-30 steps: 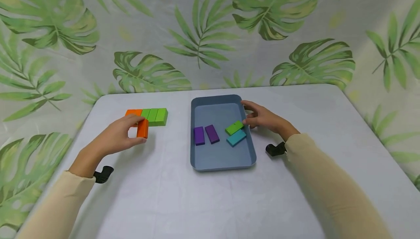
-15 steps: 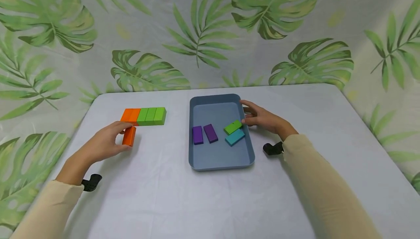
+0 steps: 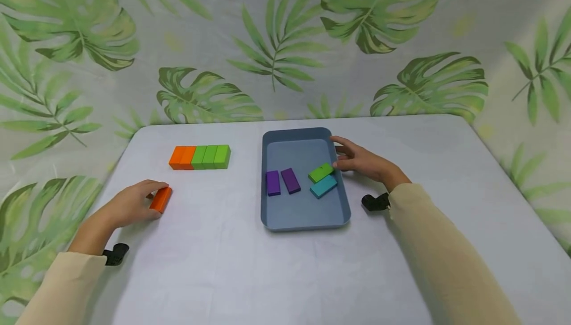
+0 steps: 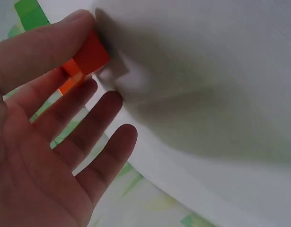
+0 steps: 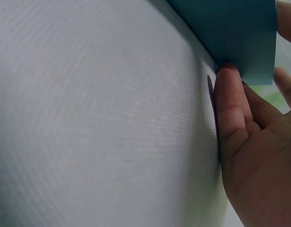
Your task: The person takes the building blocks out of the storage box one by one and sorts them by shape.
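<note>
Tabletop [image 3: 241, 265] before leafy backdrop [image 3: 285, 102]; left grip [image 3: 129, 203] narrow round orange block [image 3: 162, 199] (right grip [image 3: 368, 163] loose, apparently against tray [image 3: 294, 216])

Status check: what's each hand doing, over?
Left hand pinches orange rectangular block, apart from orange-and-green block row. Right hand touches blue-grey rectangular tray. No obstruction visible.

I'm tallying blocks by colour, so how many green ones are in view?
4: three green blocks side by side, right of two orange blocks; the fourth green block lies in the tray.
</note>
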`<state>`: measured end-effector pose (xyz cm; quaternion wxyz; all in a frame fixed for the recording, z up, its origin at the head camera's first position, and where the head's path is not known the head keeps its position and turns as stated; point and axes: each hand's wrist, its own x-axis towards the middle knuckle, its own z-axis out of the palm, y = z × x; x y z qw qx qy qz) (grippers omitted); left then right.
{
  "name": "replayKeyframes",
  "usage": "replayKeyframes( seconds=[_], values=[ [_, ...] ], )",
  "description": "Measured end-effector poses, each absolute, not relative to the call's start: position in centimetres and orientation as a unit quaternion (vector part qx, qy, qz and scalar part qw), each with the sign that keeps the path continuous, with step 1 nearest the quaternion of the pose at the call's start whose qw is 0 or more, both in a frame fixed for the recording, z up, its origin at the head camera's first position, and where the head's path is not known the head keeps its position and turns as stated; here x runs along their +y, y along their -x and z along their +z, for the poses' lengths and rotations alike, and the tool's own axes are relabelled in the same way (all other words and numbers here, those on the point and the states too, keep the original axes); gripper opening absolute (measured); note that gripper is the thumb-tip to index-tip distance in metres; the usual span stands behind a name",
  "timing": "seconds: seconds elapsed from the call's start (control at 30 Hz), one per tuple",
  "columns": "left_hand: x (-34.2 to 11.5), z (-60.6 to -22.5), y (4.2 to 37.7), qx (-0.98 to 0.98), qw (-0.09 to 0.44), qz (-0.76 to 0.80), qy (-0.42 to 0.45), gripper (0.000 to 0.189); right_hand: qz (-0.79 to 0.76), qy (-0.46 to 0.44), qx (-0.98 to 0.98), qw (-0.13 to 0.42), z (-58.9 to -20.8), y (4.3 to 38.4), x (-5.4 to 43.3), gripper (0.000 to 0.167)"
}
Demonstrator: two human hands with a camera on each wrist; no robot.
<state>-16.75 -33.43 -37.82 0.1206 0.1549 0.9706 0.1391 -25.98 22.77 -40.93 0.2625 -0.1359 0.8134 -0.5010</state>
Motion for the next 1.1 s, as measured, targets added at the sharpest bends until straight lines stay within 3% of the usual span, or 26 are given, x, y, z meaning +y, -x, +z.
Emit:
replayKeyframes(
  seconds=[0.8,1.1],
  values=[
    [-33.2,-38.3,16.5,0.973,0.115,0.119,-0.16,0.066,-0.508,0.134,0.807,0.268,-41.0,26.1,22.9,0.085],
    [-31.3,-36.1,15.9,0.982,0.113,0.044,-0.145,0.083,-0.507,0.141,0.806,0.271,-41.0,26.2,22.8,0.086]
  ],
)
